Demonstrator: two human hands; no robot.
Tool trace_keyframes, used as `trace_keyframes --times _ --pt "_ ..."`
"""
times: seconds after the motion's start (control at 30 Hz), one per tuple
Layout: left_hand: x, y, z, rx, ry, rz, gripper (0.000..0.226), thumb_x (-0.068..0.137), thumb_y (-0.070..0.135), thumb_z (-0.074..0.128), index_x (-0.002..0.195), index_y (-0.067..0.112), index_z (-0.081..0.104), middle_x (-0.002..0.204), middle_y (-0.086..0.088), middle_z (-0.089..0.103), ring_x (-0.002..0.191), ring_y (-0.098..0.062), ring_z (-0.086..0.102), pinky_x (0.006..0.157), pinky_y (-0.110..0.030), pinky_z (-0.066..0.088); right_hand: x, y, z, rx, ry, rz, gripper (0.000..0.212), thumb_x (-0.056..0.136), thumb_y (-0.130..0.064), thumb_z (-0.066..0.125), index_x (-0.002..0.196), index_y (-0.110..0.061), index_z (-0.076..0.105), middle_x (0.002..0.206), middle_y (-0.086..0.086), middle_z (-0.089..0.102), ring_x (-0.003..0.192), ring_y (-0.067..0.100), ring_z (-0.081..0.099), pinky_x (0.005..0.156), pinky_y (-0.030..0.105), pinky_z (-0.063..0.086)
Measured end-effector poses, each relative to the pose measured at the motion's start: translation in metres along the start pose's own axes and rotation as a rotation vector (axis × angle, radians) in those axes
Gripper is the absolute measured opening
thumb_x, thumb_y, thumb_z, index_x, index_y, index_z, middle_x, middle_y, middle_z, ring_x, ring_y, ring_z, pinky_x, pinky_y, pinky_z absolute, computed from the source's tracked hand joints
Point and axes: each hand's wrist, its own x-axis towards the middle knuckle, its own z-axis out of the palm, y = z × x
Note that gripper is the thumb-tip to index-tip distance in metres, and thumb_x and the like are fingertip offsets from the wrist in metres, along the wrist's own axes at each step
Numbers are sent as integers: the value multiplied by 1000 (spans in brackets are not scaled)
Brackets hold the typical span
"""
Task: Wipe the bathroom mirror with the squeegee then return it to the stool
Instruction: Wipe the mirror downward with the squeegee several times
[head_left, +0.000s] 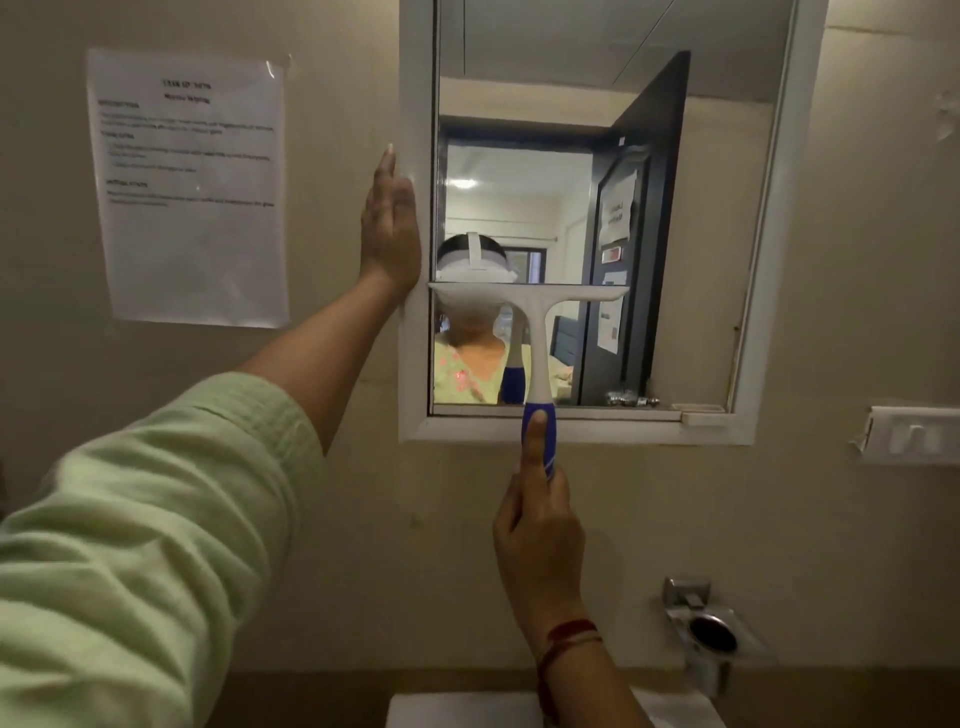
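Note:
The mirror (675, 208) hangs on the wall in a white frame (415, 364). A squeegee (535, 322) with a white head and blue-and-white handle is pressed flat on the glass, its blade level across the lower left part of the mirror. My right hand (540, 525) grips the blue handle from below, thumb stretched up along it. My left hand (390, 228) rests flat with fingers straight against the frame's left edge, holding nothing. The stool is out of view.
A printed sheet (192, 187) is taped to the wall left of the mirror. A white holder (909, 434) is fixed at the right. A metal cup holder (711, 634) juts out at lower right above the white basin edge (457, 712).

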Motion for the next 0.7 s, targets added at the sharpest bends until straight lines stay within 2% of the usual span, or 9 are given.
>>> trace_keyframes --times 0.13,0.3,0.5,0.57,0.63,0.7 --pt "0 2 0 18 23 1 46 100 29 22 143 12 23 152 -7 27 139 -18 24 111 -28 18 -23 5 -2 -25 -27 8 66 91 -22 32 146 -31 -5 72 6 51 48 4 36 48 12 36" --pt "0 2 1 51 25 5 46 100 28 21 142 11 24 151 -8 28 139 -20 25 113 -31 19 -47 9 -4 -34 -77 52 66 91 -26 31 145 -33 -6 72 7 54 48 5 37 48 13 39" --pt "0 0 1 64 17 -4 46 100 29 20 143 12 23 151 -7 27 139 -20 25 111 -27 18 -68 9 -7 -41 -125 94 67 90 -25 33 146 -31 -5 69 5 53 48 3 35 47 11 37" --pt "0 -1 1 71 18 -7 47 100 29 20 143 11 23 151 -8 28 139 -20 25 111 -28 18 -75 10 -9 -42 -144 101 70 91 -22 39 146 -29 -3 69 5 52 48 3 35 47 11 37" --pt "0 -2 1 81 22 -17 46 100 30 20 142 11 25 150 -9 29 138 -21 26 110 -26 18 -82 10 -9 -25 -160 113 86 88 -11 57 146 -30 -3 69 5 52 49 3 35 46 12 38" --pt "0 -2 2 90 31 -24 46 100 29 21 141 11 27 149 -9 31 138 -20 27 107 -22 18 -86 10 -10 -17 -179 130 97 81 -4 64 146 -31 -3 69 5 51 49 4 36 45 13 40"
